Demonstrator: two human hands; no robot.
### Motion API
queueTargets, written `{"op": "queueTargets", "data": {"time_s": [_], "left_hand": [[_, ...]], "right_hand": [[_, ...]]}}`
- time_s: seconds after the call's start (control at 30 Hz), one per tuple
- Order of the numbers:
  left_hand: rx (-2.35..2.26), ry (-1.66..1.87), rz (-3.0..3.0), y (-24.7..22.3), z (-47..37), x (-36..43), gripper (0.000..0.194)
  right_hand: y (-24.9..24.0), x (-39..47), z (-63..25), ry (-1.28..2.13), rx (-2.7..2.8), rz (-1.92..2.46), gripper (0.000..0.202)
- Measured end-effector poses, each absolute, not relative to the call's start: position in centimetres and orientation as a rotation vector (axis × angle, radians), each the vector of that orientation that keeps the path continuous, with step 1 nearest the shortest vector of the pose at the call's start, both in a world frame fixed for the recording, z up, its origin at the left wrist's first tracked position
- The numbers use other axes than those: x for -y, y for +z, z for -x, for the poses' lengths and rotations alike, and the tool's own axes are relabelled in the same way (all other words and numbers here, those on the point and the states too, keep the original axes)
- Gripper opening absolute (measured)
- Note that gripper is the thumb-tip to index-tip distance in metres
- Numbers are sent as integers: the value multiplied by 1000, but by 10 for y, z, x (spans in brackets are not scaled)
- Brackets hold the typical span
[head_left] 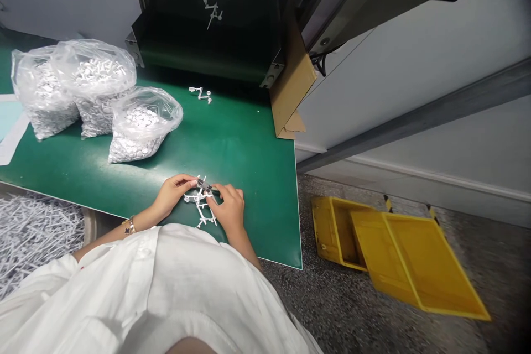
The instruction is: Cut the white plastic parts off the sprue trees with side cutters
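My left hand (172, 193), with a bracelet at the wrist, pinches the top of a white branched plastic piece (202, 204) near the front edge of the green table. My right hand (228, 207) is closed around small cutters (205, 184), whose dark metal head is at the upper part of the piece, by my left fingertips. The lower branches hang towards me over the green surface. Another white branched piece (201, 94) lies farther back on the table.
Three clear bags of small white parts (139, 133) stand at the left. A conveyor (199, 61) at the back carries more branched pieces. A cardboard sheet (292, 88) stands at its right. Yellow bins (398, 254) are on the floor; white scraps (37, 238) fill a container at lower left.
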State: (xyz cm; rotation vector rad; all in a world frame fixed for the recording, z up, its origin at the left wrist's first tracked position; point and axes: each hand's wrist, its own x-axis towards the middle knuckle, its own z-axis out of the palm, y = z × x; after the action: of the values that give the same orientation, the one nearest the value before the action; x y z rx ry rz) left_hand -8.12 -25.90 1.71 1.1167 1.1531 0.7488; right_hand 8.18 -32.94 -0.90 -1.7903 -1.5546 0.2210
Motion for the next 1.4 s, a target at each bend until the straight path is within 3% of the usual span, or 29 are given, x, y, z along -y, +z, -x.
{"op": "queueTargets", "data": {"time_s": [0.23, 0.43, 0.67, 1.13, 1.4], "left_hand": [[-1160, 761, -1162, 18, 82, 258, 33], [-1066, 848, -1581, 17, 84, 256, 21], [-968, 898, -1901, 19, 82, 255, 15], [-1032, 820, -1082, 16, 87, 253, 22], [-1026, 837, -975, 18, 86, 253, 29]], "right_hand": [[-11, 327, -84, 124, 1433, 2001, 24], [-11, 326, -85, 62, 1310, 2104, 30], [-6, 329, -92, 113, 1039, 1890, 28], [-8, 328, -92, 224, 1049, 1812, 27], [-6, 328, -91, 233, 1074, 1802, 26]]}}
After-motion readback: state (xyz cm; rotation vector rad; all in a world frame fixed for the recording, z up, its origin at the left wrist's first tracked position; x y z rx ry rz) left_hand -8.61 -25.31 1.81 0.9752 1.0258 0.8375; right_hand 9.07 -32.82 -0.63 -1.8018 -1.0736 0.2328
